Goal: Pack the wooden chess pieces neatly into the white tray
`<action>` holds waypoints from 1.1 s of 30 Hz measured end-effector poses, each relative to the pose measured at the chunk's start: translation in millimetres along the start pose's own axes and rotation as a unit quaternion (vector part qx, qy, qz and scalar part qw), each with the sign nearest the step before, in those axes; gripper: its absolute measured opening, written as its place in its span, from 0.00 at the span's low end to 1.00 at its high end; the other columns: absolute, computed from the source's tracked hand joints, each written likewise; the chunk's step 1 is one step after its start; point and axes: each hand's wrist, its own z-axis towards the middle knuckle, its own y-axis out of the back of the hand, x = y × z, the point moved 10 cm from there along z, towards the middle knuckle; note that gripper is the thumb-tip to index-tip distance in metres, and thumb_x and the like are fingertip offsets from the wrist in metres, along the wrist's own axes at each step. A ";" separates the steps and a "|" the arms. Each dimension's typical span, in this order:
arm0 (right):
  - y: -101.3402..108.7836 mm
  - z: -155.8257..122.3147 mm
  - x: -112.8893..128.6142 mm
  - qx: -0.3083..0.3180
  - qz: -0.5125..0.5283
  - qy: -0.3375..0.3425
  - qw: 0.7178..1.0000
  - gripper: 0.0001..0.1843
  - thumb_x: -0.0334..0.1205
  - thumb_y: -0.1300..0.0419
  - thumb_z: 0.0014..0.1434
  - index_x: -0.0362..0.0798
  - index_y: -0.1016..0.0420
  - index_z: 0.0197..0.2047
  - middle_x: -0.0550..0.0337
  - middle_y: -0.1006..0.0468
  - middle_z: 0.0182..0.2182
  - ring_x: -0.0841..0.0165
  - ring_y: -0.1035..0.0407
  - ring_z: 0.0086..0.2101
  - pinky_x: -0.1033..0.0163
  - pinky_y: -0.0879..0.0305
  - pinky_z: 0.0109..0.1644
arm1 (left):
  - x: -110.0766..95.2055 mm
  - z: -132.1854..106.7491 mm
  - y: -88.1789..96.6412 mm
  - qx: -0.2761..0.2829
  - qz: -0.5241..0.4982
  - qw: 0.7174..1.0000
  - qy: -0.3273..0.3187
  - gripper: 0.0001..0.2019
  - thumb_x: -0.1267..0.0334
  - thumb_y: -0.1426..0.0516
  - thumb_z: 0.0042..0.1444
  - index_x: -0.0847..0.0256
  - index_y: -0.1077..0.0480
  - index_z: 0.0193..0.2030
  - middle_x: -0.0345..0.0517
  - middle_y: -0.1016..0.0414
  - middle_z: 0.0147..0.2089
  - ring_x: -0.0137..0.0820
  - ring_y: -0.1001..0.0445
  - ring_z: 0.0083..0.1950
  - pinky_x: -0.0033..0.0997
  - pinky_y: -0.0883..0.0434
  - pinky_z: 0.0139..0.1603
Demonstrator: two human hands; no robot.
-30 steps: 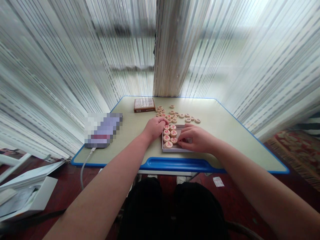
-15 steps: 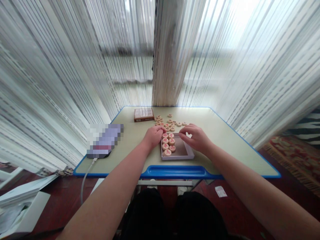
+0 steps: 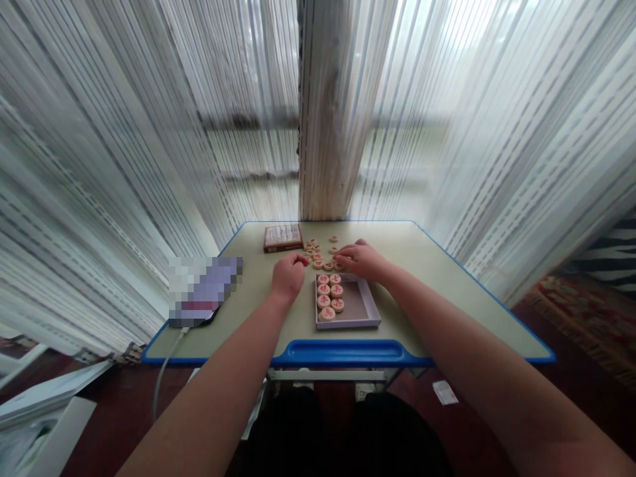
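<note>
A shallow open box tray (image 3: 361,324) lies near the front of the table. Xiangqi pieces (image 3: 324,289) with red characters stand in two columns along its left side; its right part shows bare bottom. Behind the tray lies a loose cluster of more pieces (image 3: 317,256). My right hand (image 3: 364,260) reaches over the right side of this cluster, fingers stretched out and fingertips on the pieces there, partly covering them. At the cluster's left edge, my left hand (image 3: 289,275) rests with its fingers curled in; whether a piece is inside them is hidden.
A flat brown box (image 3: 283,238) lies at the back left of the table. A phone (image 3: 209,291), blurred out in part, sits on the left with a white cable (image 3: 163,371) running off the edge. A blue pen groove (image 3: 345,350) lines the front edge. Striped curtains (image 3: 248,132) hang behind.
My right hand has moved from the tray's back right corner to the pieces behind it. My left hand has drawn slightly left, away from the tray. The view has shifted a little.
</note>
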 end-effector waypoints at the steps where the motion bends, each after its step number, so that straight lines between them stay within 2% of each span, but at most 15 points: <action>1: 2.8 -2.2 -4.7 -0.010 -0.003 -0.016 1.000 0.15 0.43 0.47 0.61 0.49 0.19 0.38 0.56 0.19 0.39 0.65 0.30 0.40 0.58 0.40 0.48 | -0.5 -0.3 -0.5 0.002 0.002 1.000 -0.001 0.12 0.70 0.53 0.42 0.61 0.28 0.26 0.43 0.24 0.29 0.31 0.28 0.35 0.29 0.33 0.37; 6: 9.2 -6.3 -25.5 -0.038 0.006 -0.101 0.994 0.08 0.40 0.40 0.51 0.50 0.20 0.33 0.57 0.21 0.27 0.62 0.33 0.37 0.61 0.36 0.40 | -4.5 -2.4 -4.0 0.025 0.006 1.000 -0.012 0.11 0.70 0.53 0.41 0.60 0.30 0.23 0.42 0.25 0.27 0.31 0.28 0.33 0.29 0.34 0.36; 11: 12.4 -5.7 -26.0 -0.056 0.008 -0.108 0.993 0.07 0.38 0.40 0.51 0.49 0.21 0.33 0.56 0.21 0.28 0.62 0.32 0.38 0.61 0.35 0.40 | -4.9 -3.5 -2.6 0.024 0.002 1.000 -0.005 0.10 0.69 0.53 0.40 0.60 0.30 0.21 0.42 0.27 0.24 0.31 0.30 0.30 0.28 0.36 0.33; 14: 24.5 -9.3 -14.2 -0.100 0.063 -0.075 0.990 0.07 0.39 0.41 0.54 0.48 0.24 0.35 0.57 0.21 0.31 0.65 0.30 0.35 0.61 0.34 0.41 | -8.4 -5.2 -1.2 0.023 -0.001 1.000 -0.008 0.10 0.68 0.53 0.41 0.61 0.31 0.21 0.42 0.28 0.23 0.30 0.31 0.29 0.28 0.36 0.33; 17: 36.5 -15.0 4.5 -0.148 0.185 -0.017 0.971 0.07 0.40 0.41 0.54 0.47 0.26 0.35 0.57 0.22 0.31 0.69 0.29 0.32 0.63 0.33 0.40 | -16.7 -8.4 1.5 0.017 0.000 1.000 -0.024 0.09 0.65 0.51 0.43 0.60 0.30 0.23 0.42 0.27 0.24 0.30 0.31 0.30 0.28 0.36 0.35; 21: 36.5 -19.9 23.6 -0.155 0.299 0.027 0.941 0.09 0.40 0.40 0.51 0.46 0.29 0.37 0.56 0.23 0.32 0.70 0.28 0.31 0.63 0.31 0.38 | -26.1 -12.2 1.3 0.023 -0.003 0.998 -0.050 0.09 0.62 0.50 0.44 0.61 0.30 0.25 0.41 0.29 0.25 0.30 0.31 0.31 0.28 0.36 0.36; 24: 28.0 -19.5 26.7 -0.121 0.360 0.016 0.925 0.10 0.38 0.38 0.48 0.46 0.29 0.36 0.57 0.23 0.31 0.70 0.28 0.31 0.62 0.31 0.39 | -26.8 -12.4 -1.8 0.035 -0.015 0.998 -0.059 0.09 0.61 0.49 0.44 0.62 0.30 0.24 0.40 0.29 0.24 0.29 0.32 0.30 0.28 0.37 0.35; 28: 18.0 -19.9 22.7 -0.024 0.439 -0.047 0.897 0.08 0.36 0.36 0.43 0.45 0.28 0.30 0.60 0.24 0.28 0.70 0.30 0.30 0.62 0.32 0.37 | -22.7 -10.2 -3.6 0.038 -0.024 0.997 -0.055 0.09 0.61 0.48 0.43 0.62 0.30 0.23 0.40 0.30 0.23 0.29 0.33 0.29 0.28 0.37 0.34; 31: 18.2 -27.4 28.4 0.081 0.489 -0.066 0.866 0.10 0.36 0.35 0.43 0.46 0.28 0.31 0.60 0.23 0.30 0.72 0.30 0.32 0.63 0.33 0.38 | -20.4 -9.1 -3.5 0.034 -0.029 0.998 -0.048 0.09 0.61 0.48 0.42 0.62 0.30 0.22 0.40 0.30 0.23 0.28 0.34 0.28 0.28 0.38 0.33; 33: 14.4 -37.5 37.2 0.185 0.462 -0.054 0.866 0.13 0.37 0.34 0.42 0.46 0.27 0.34 0.60 0.23 0.32 0.71 0.30 0.33 0.63 0.34 0.39 | -19.3 -9.1 -3.4 0.033 -0.030 0.998 -0.043 0.08 0.62 0.48 0.42 0.62 0.30 0.22 0.40 0.30 0.22 0.28 0.34 0.28 0.28 0.38 0.33</action>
